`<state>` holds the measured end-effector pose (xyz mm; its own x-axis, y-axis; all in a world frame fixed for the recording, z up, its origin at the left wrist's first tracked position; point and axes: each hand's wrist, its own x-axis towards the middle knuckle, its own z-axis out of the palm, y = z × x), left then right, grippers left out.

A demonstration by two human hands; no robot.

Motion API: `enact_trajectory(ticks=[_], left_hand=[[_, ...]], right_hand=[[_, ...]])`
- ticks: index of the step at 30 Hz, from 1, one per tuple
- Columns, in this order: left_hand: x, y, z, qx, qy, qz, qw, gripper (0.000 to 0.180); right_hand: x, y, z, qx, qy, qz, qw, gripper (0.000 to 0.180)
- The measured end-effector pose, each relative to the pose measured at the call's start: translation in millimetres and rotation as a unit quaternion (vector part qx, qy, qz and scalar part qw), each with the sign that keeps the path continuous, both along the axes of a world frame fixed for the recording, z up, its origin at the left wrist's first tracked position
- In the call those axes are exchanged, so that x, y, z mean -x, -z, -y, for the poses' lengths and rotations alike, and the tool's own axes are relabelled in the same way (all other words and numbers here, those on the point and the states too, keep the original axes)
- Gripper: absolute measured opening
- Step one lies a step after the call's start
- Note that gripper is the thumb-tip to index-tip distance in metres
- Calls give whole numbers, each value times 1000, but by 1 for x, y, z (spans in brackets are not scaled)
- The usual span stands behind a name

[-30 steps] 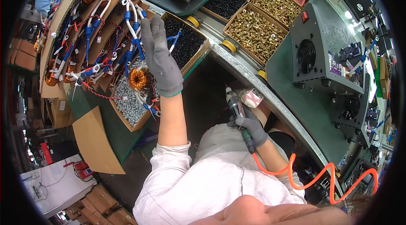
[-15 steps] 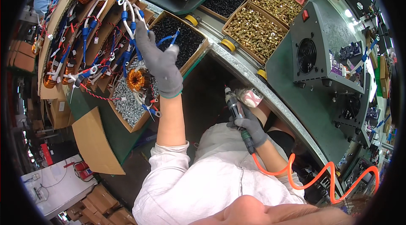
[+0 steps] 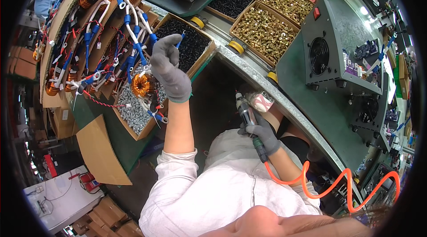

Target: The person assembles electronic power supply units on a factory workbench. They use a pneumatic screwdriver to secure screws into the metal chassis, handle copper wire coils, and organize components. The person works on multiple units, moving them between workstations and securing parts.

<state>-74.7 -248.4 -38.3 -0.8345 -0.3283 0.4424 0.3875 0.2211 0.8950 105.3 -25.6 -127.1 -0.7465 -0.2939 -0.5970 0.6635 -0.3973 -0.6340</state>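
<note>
My left hand (image 3: 169,70), in a grey glove, reaches out over a cardboard box of small silver screws (image 3: 131,114) and pinches a blue-sleeved wire (image 3: 179,41) above a box of black screws (image 3: 191,45). A copper coil (image 3: 142,85) with white and blue leads hangs just below that hand. My right hand (image 3: 262,132), also gloved, grips a dark pneumatic screwdriver (image 3: 247,117) held close to my body, its orange coiled hose (image 3: 338,183) trailing to the right.
A slanted cardboard tray (image 3: 66,28) holds several copper coils with blue and white leads on the left. Boxes of brass parts (image 3: 264,30) sit behind the metal bench edge (image 3: 275,90). A grey fan unit (image 3: 333,54) stands on the right.
My left hand has pulled back slightly toward me and now pinches the blue wire end over the black screws. My right hand and the screwdriver have stayed put.
</note>
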Motion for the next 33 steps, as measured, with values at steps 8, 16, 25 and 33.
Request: enact_trajectory(ticks=[8,16,25,33], left_hand=[[16,-1,-6,48,-31,-109,992,91],[-43,2,-15,245,140,-151,948,36],[-165,195,-22,-490,221,509,672,41],[-156,358,31,-448,153,621,624,20]], right_hand=[[0,1,-2,-5,-10,-9,1000,76],[6,7,1,-6,-10,-4,1000,74],[26,43,63,-426,-264,-104,859,75],[40,-2,63,-542,-143,-649,515,35]])
